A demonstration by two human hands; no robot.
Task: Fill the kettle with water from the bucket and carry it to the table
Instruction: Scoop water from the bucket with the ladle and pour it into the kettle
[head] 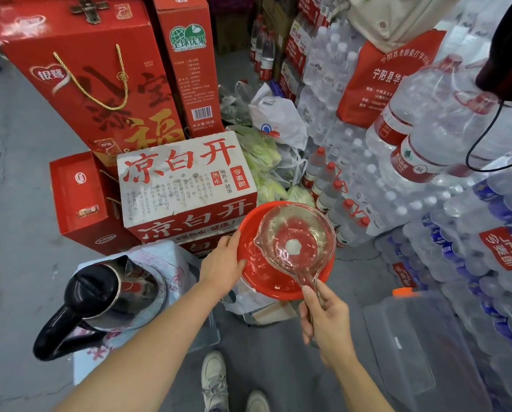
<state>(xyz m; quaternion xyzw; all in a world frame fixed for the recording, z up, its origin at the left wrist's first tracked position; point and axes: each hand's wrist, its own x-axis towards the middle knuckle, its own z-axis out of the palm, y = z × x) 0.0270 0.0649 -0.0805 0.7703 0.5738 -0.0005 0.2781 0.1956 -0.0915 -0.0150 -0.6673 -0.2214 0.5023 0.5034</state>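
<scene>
Head view: right hand point(326, 318) pinching clear ladle point(294, 242) handle over red bucket point(250, 257); left hand point(223, 264) clasping bucket rim. Open kettle point(112, 295) standing left, near. Better: dip deep, lift level, pour slowly into kettle mouth.

Grey concrete floor point(19, 179), red cartons point(82, 84), bottled-water packs point(471, 263)
</scene>
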